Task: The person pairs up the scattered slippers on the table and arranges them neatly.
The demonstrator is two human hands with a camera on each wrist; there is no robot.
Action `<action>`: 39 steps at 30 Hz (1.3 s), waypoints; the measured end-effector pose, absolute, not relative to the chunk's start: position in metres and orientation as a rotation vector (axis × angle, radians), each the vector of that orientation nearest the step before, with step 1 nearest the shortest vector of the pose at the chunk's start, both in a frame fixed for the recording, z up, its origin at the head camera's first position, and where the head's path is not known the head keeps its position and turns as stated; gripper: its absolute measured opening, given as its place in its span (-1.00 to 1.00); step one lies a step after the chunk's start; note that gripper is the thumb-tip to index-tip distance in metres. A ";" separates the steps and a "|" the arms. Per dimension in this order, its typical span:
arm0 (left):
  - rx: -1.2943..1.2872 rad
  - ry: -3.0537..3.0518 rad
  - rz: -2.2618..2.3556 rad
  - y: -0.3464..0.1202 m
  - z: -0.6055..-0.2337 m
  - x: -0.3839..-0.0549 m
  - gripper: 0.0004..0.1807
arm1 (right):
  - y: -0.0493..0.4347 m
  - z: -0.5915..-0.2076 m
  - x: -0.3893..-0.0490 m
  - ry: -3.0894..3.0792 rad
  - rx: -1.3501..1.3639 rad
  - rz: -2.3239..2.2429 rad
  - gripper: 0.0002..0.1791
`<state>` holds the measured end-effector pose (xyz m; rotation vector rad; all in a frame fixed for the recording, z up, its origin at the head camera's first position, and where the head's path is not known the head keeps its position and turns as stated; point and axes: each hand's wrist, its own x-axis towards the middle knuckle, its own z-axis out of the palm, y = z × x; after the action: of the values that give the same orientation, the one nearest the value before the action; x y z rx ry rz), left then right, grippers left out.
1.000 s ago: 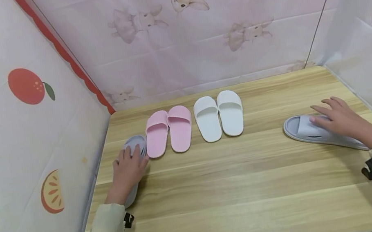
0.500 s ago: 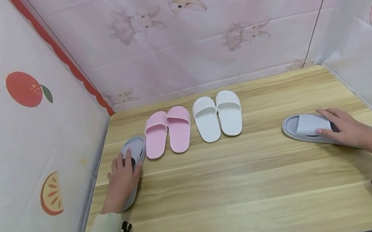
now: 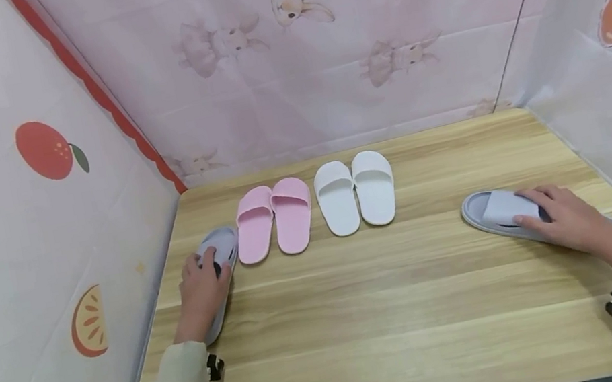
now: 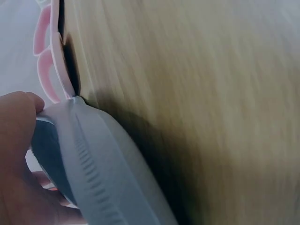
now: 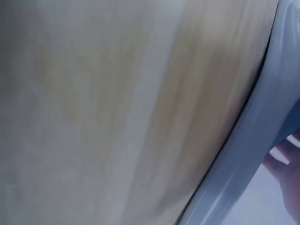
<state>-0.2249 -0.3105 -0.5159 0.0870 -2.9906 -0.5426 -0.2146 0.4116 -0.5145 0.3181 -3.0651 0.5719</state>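
At the table's left side my left hand (image 3: 202, 296) grips a grey slipper (image 3: 221, 242) by its strap. In the left wrist view the thumb lies on top of the strap and the fingers reach to its foot opening; the slipper (image 4: 105, 164) is tilted. Over on the right, my right hand (image 3: 572, 220) holds the other grey slipper (image 3: 507, 206), thumb on the strap's near side and fingers on its far side. The right wrist view catches only this slipper's side (image 5: 243, 136) and a few fingers behind it.
A pair of pink slippers (image 3: 256, 234) stands near the back left, close to the left grey slipper's toe. Beside it is a pair of white slippers (image 3: 378, 199). Printed cloth walls (image 3: 243, 113) border the wooden table (image 3: 365, 317) behind and on both sides.
The right hand has come down and closed round its slipper's strap. My left hand has tightened its hold on the other strap. Both grey slippers have barely moved.
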 end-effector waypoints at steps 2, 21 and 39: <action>0.106 -2.990 -0.531 -0.309 -0.516 -0.225 -0.30 | 0.406 -0.515 -0.211 -3.065 0.287 0.574 -0.16; 0.259 -3.012 -0.437 -0.289 -0.510 -0.204 -0.30 | 0.372 -0.504 -0.185 -3.186 0.118 0.465 -0.07; 0.342 -3.027 -0.472 -0.271 -0.505 -0.171 -0.27 | 0.344 -0.492 -0.168 -3.227 0.039 0.345 -0.04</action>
<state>-0.1710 -0.2706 -0.5053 0.3424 -3.0266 -0.4725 -0.1682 0.3439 -0.4920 0.0389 -3.2274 0.3450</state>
